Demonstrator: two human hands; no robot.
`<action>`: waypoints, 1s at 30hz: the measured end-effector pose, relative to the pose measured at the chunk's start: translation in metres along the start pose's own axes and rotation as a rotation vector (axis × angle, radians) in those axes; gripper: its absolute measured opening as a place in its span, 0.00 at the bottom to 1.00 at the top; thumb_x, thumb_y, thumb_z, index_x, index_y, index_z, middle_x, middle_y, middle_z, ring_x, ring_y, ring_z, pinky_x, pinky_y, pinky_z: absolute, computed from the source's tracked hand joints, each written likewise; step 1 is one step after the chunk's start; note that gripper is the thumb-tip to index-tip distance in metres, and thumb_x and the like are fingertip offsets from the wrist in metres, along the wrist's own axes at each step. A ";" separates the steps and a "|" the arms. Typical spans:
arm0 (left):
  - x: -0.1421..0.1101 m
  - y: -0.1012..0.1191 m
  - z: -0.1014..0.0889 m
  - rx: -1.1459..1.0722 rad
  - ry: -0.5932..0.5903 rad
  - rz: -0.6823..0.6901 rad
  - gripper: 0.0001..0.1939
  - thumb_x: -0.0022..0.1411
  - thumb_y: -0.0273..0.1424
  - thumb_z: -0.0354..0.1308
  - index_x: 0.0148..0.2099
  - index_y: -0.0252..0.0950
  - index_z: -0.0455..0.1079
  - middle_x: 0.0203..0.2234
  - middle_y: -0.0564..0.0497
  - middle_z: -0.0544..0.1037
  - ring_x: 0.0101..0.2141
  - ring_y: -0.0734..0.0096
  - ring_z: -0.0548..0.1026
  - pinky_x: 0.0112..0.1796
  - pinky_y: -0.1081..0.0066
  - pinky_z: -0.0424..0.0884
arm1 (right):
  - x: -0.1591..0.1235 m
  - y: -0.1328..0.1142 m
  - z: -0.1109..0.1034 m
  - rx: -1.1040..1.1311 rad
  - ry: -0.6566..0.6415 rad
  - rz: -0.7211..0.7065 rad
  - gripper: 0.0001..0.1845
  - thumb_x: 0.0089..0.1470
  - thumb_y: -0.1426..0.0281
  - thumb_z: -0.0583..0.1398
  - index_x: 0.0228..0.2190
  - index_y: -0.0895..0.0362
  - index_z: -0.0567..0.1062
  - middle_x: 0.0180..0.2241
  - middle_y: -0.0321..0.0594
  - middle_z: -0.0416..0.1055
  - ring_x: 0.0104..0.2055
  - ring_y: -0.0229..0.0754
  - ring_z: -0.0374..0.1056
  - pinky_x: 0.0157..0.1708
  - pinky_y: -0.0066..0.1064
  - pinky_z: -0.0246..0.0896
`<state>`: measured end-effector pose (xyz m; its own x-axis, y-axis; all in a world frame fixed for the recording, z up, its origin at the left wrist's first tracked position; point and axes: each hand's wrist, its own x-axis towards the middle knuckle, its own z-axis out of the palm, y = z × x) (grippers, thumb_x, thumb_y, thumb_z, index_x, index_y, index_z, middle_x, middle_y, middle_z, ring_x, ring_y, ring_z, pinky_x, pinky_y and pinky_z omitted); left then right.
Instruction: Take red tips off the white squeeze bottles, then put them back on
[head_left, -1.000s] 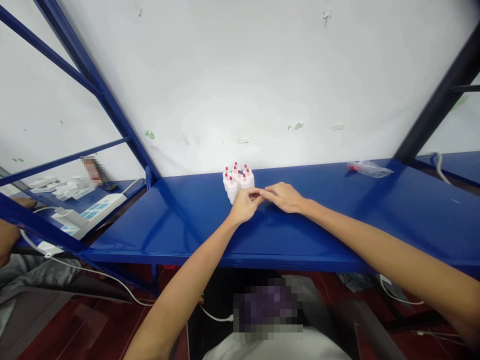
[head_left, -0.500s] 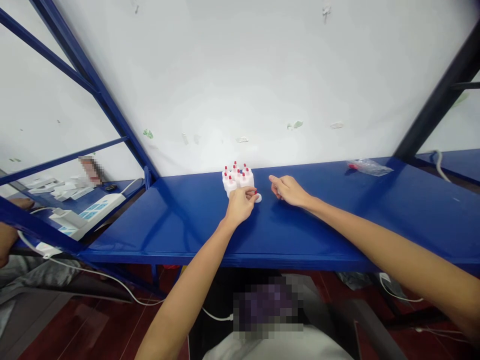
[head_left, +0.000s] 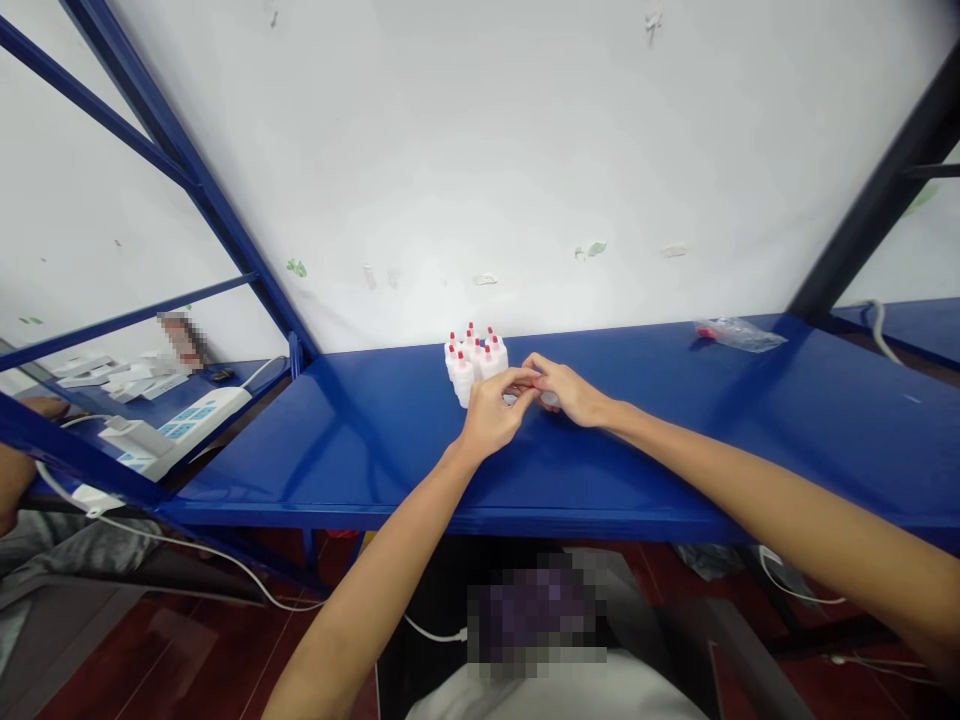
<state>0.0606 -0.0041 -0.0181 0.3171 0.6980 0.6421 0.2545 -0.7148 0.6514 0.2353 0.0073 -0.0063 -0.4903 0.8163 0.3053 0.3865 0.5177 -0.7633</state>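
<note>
My left hand (head_left: 495, 412) and my right hand (head_left: 574, 395) meet over the blue table, fingertips pinched together. A small white bottle (head_left: 550, 399) shows partly beneath the fingers of my right hand. A trace of its red tip (head_left: 535, 380) appears between the two sets of fingertips, where my left fingers close on it. Most of this bottle is covered by the hands. Just left of and behind them, several white bottles with red tips (head_left: 463, 372) stand upright in a tight cluster.
A clear plastic bag with red pieces (head_left: 739, 334) lies at the back right of the blue table (head_left: 360, 440). On the left, a white power strip (head_left: 191, 425) rests beyond the blue frame post. Another person's arm (head_left: 19, 470) is at the far left edge.
My left hand has moved slightly right with the red-tipped piece, and my right hand has shifted a little left. The hands were apart; now their fingertips touch.
</note>
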 end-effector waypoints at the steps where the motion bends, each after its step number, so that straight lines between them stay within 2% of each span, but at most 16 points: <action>1: 0.000 0.000 0.000 0.004 -0.012 0.000 0.10 0.62 0.27 0.59 0.47 0.36 0.75 0.38 0.48 0.81 0.37 0.71 0.80 0.42 0.71 0.78 | 0.000 -0.001 0.000 -0.005 0.003 0.000 0.10 0.58 0.64 0.46 0.37 0.54 0.63 0.20 0.31 0.64 0.23 0.39 0.60 0.28 0.31 0.55; 6: 0.000 -0.003 -0.001 0.071 -0.056 0.030 0.14 0.61 0.23 0.57 0.49 0.37 0.74 0.38 0.50 0.81 0.37 0.72 0.80 0.42 0.72 0.77 | -0.001 -0.002 0.000 -0.040 -0.018 -0.018 0.09 0.56 0.65 0.48 0.36 0.54 0.65 0.25 0.32 0.68 0.25 0.38 0.61 0.29 0.31 0.55; 10: -0.001 -0.003 -0.001 0.085 -0.066 0.059 0.14 0.61 0.23 0.57 0.49 0.36 0.74 0.37 0.50 0.81 0.36 0.72 0.79 0.42 0.72 0.76 | 0.000 0.000 0.003 -0.034 0.017 -0.043 0.08 0.55 0.68 0.48 0.34 0.54 0.65 0.26 0.33 0.68 0.24 0.37 0.59 0.28 0.30 0.53; 15: 0.000 0.002 0.002 -0.012 -0.057 -0.011 0.14 0.61 0.23 0.57 0.48 0.36 0.75 0.39 0.49 0.82 0.37 0.71 0.80 0.43 0.72 0.77 | 0.003 -0.004 0.006 0.009 0.052 -0.089 0.06 0.54 0.68 0.48 0.31 0.54 0.64 0.22 0.31 0.62 0.24 0.38 0.58 0.28 0.31 0.53; 18: 0.003 0.001 0.001 -0.019 -0.016 -0.052 0.11 0.60 0.23 0.58 0.45 0.35 0.77 0.37 0.49 0.82 0.36 0.72 0.80 0.42 0.71 0.77 | 0.004 -0.006 0.005 0.002 0.050 -0.083 0.07 0.56 0.66 0.49 0.35 0.54 0.64 0.20 0.30 0.62 0.23 0.39 0.59 0.28 0.31 0.54; 20: 0.006 -0.002 -0.004 -0.006 0.050 -0.090 0.08 0.61 0.25 0.59 0.42 0.35 0.77 0.35 0.49 0.82 0.34 0.71 0.80 0.41 0.71 0.77 | 0.004 -0.005 0.002 -0.043 0.055 -0.043 0.11 0.59 0.61 0.49 0.40 0.54 0.64 0.19 0.28 0.63 0.23 0.40 0.60 0.29 0.31 0.54; 24: 0.011 -0.009 -0.014 0.163 0.171 -0.123 0.07 0.61 0.29 0.61 0.41 0.34 0.78 0.34 0.48 0.83 0.33 0.69 0.80 0.39 0.70 0.77 | 0.005 0.001 -0.006 -0.208 0.157 0.072 0.19 0.63 0.53 0.46 0.43 0.52 0.66 0.18 0.29 0.62 0.23 0.41 0.61 0.30 0.32 0.54; 27: 0.011 -0.013 -0.017 0.365 0.126 -0.052 0.09 0.63 0.26 0.58 0.43 0.34 0.78 0.38 0.45 0.83 0.36 0.66 0.80 0.43 0.66 0.76 | 0.005 0.005 -0.010 -0.281 0.206 0.122 0.19 0.63 0.53 0.47 0.42 0.52 0.67 0.19 0.31 0.65 0.25 0.43 0.63 0.31 0.32 0.53; 30: 0.010 -0.016 -0.016 0.483 0.035 -0.009 0.12 0.64 0.24 0.54 0.46 0.33 0.77 0.40 0.43 0.82 0.40 0.62 0.80 0.46 0.63 0.74 | 0.006 0.006 -0.010 -0.318 0.194 0.148 0.19 0.63 0.54 0.47 0.42 0.52 0.68 0.21 0.32 0.67 0.26 0.43 0.64 0.31 0.32 0.53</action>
<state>0.0450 0.0155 -0.0157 0.2843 0.6991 0.6560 0.6550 -0.6414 0.3996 0.2426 0.0178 -0.0032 -0.2666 0.9053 0.3307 0.6793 0.4199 -0.6018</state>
